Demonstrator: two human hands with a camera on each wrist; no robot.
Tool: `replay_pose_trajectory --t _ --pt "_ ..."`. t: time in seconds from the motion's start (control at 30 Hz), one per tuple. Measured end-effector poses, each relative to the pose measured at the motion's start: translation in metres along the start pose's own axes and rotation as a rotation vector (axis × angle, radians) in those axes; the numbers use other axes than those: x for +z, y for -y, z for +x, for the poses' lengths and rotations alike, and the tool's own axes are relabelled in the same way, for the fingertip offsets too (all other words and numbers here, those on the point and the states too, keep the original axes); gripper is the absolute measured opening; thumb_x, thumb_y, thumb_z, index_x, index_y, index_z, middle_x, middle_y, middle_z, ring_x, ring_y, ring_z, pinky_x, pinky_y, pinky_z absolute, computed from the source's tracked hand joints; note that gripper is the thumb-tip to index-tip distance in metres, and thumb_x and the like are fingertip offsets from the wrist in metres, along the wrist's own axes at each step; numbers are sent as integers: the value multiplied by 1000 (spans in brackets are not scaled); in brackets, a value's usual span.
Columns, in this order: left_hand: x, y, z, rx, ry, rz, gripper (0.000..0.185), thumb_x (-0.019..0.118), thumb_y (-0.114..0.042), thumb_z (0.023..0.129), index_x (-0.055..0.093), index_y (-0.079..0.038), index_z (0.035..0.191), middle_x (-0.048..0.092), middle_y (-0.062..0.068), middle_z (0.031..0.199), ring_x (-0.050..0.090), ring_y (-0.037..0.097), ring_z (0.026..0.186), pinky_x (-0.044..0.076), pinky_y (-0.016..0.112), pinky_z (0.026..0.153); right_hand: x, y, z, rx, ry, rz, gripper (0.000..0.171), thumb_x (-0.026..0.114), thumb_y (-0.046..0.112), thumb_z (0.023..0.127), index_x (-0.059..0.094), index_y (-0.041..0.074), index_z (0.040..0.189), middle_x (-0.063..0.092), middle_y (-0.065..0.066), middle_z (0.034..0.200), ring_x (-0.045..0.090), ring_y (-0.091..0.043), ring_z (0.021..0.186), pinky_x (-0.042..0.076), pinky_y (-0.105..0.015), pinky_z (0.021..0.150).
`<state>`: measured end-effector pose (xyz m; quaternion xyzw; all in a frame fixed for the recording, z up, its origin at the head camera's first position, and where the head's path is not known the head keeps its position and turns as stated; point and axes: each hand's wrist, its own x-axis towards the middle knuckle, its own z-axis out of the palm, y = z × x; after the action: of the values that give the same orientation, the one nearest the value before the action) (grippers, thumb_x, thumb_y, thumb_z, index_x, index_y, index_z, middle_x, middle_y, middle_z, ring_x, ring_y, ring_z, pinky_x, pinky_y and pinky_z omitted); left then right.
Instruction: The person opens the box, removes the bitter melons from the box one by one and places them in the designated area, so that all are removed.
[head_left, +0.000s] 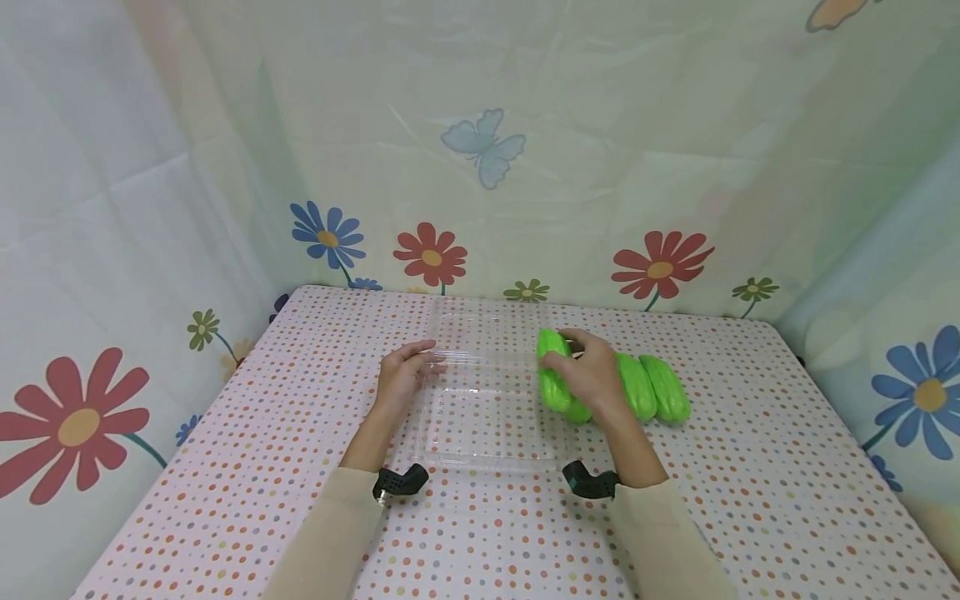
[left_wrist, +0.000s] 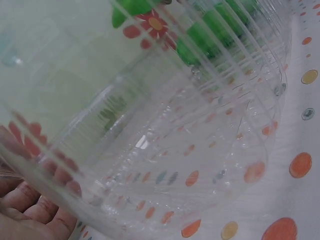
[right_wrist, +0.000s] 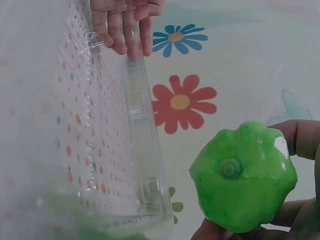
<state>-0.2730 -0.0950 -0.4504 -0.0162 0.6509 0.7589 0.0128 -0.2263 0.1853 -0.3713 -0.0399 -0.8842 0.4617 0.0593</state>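
A clear plastic box [head_left: 487, 425] stands on the table, its see-through walls showing the dotted cloth beneath. My right hand [head_left: 596, 375] grips a long, ridged green vegetable-like piece [head_left: 553, 392] beside the box's right wall. Seen end-on in the right wrist view, this green piece [right_wrist: 245, 190] is lobed, with a small round nub in the middle. My left hand [head_left: 401, 379] is at the box's left wall with loosely extended fingers. In the left wrist view, those fingers [left_wrist: 42, 207] lie outside the wall; whether they touch it I cannot tell.
More ridged green pieces [head_left: 665, 389] lie in a row on the table right of the box, one partly hidden behind my right hand. A dotted cloth [head_left: 480, 533] covers the table. Hanging sheets with flowers and a butterfly [head_left: 486, 148] enclose the back and sides.
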Motion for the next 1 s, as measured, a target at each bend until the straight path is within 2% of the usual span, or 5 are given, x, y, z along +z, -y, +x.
replay_pose_trajectory --t 0.27,0.57,0.8,1.0 --pt "1 0 -1 -5 8 2 38 50 -5 101 58 5 137 68 26 121 71 37 108 59 26 80 -14 -8 -3 19 -31 -4 64 70 26 86 55 5 144 60 -20 127 56 -33 109 50 -42 86" --pt "-1 0 0 -11 7 -22 36 50 -6 102 58 5 136 68 25 120 69 40 110 57 40 96 -23 -14 -4 13 -46 9 63 69 25 88 53 2 145 58 -22 128 57 -35 110 50 -45 91" --pt "-1 0 -1 -21 5 -9 36 51 -8 103 59 3 136 70 23 119 70 38 109 59 35 90 -29 -18 -6 29 -99 51 63 70 23 87 54 3 145 59 -22 128 56 -35 114 50 -45 92" --pt "-1 1 0 -9 8 -5 37 51 -8 103 58 3 137 68 25 122 71 36 107 58 36 93 -37 -21 -6 37 -140 33 61 72 25 88 56 4 143 61 -21 128 56 -34 114 49 -44 91"
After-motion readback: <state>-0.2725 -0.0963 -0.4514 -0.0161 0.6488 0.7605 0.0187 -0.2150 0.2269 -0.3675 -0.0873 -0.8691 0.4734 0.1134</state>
